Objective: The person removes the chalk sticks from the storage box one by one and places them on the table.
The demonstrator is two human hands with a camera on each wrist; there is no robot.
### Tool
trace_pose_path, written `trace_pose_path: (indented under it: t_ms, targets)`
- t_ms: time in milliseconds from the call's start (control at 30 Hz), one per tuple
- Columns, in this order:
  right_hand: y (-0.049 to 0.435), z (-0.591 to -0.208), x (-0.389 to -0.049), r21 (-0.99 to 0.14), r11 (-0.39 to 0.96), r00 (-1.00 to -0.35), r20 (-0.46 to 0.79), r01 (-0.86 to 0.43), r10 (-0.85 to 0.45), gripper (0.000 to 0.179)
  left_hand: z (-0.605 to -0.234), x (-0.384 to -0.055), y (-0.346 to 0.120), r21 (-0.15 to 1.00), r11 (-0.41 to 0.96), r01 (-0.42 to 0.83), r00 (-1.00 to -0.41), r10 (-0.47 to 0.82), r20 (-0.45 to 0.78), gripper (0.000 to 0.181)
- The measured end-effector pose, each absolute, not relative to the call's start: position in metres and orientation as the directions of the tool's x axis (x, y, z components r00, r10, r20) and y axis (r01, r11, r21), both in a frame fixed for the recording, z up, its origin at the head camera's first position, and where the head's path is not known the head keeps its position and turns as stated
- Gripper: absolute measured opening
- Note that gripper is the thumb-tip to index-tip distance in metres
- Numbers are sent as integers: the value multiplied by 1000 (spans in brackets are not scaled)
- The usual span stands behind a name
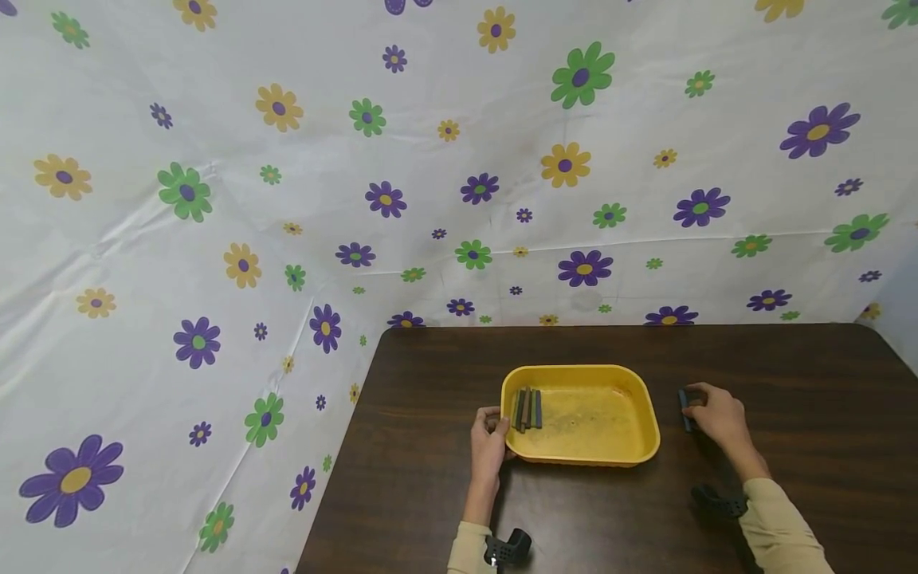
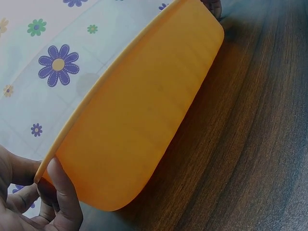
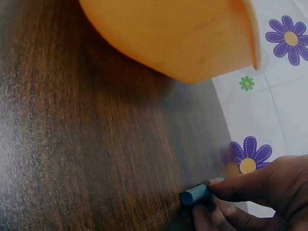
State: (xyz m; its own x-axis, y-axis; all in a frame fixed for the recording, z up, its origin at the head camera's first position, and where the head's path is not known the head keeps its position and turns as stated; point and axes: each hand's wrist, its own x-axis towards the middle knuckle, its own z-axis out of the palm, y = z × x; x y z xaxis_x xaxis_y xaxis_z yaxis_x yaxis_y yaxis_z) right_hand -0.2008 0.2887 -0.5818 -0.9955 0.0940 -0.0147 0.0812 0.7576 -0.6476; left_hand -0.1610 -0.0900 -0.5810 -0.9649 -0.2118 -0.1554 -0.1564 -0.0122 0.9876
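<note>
A yellow plastic tray (image 1: 588,422) with rounded corners sits on the table. My left hand (image 1: 488,448) grips its left rim, and the left wrist view shows the thumb (image 2: 65,192) on one side of the wall and fingers on the other. Several thin dark, green, brown and blue sticks (image 1: 528,410) lie side by side at the tray's left end. To the right of the tray, my right hand (image 1: 723,416) pinches a short blue chalk-like stick (image 3: 196,194) between thumb and fingers, at or just above the tabletop.
The dark wood-grain table (image 1: 430,375) extends on both sides of the tray. A white sheet with printed flowers (image 1: 445,159) hangs behind the table and along its left side. Black bands with small devices (image 1: 509,547) are strapped at both wrists.
</note>
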Motion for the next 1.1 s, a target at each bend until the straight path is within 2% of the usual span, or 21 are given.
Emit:
trace_pose_path:
  t_ms: [267, 700, 1100]
  targets:
    - [286, -580, -197, -643, 762, -977, 104, 76, 184, 31, -583, -161, -89, 989, 9, -145, -964, -229, -139, 25]
    - [270, -556, -196, -699, 714, -946, 209, 31, 246, 29, -580, -162, -87, 991, 0, -137, -961, -242, -133, 24]
    - [246, -536, -191, -721, 693, -940, 236, 1, 247, 30, -582, -161, -85, 990, 10, -144, -958, -252, -136, 23]
